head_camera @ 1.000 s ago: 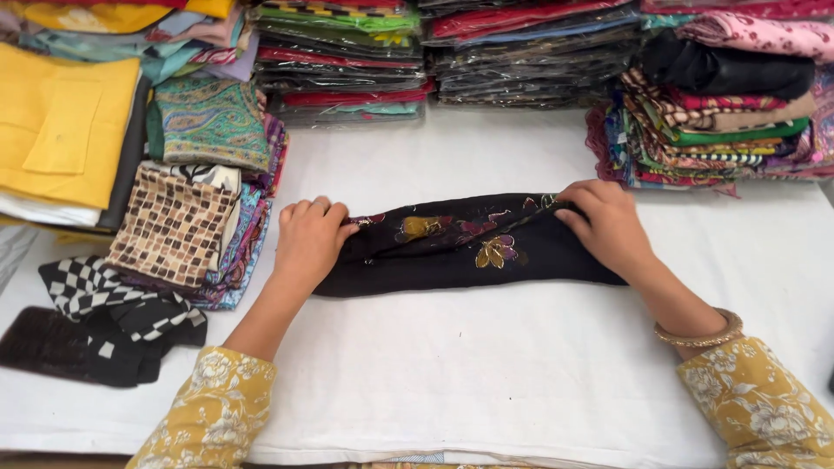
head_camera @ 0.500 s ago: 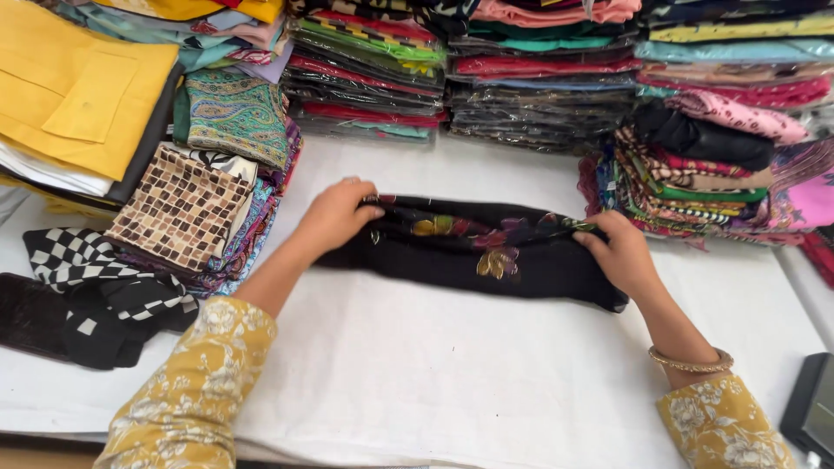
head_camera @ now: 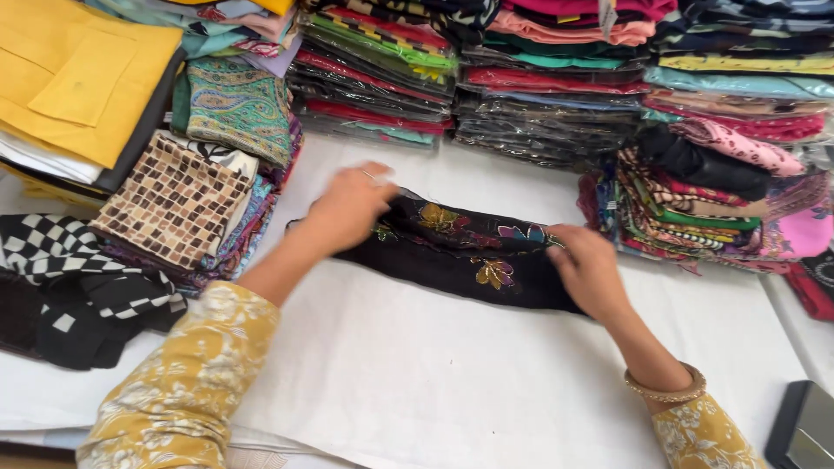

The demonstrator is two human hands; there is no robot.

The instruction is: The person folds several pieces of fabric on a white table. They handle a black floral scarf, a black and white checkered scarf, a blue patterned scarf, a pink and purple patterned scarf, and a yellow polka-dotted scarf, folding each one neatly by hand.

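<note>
Black cloth with coloured flower embroidery [head_camera: 469,252] is laid across the middle of the frame on a white-covered surface [head_camera: 417,382], already folded lengthwise into a long narrow band. Its left end is gripped by the left hand [head_camera: 347,208], whose fingers are curled around the fabric and lift it slightly off the surface. Its right end is pressed down by the right hand [head_camera: 591,271], held fairly flat with the fingers close together. Judging from this, the lengthwise folding is done, while the band is not yet folded end to end into a compact packet. Folded patterned fabrics [head_camera: 187,204] are stacked at the left of the frame, and packaged cloths in clear wrap [head_camera: 539,104] are piled along the top.
</note>
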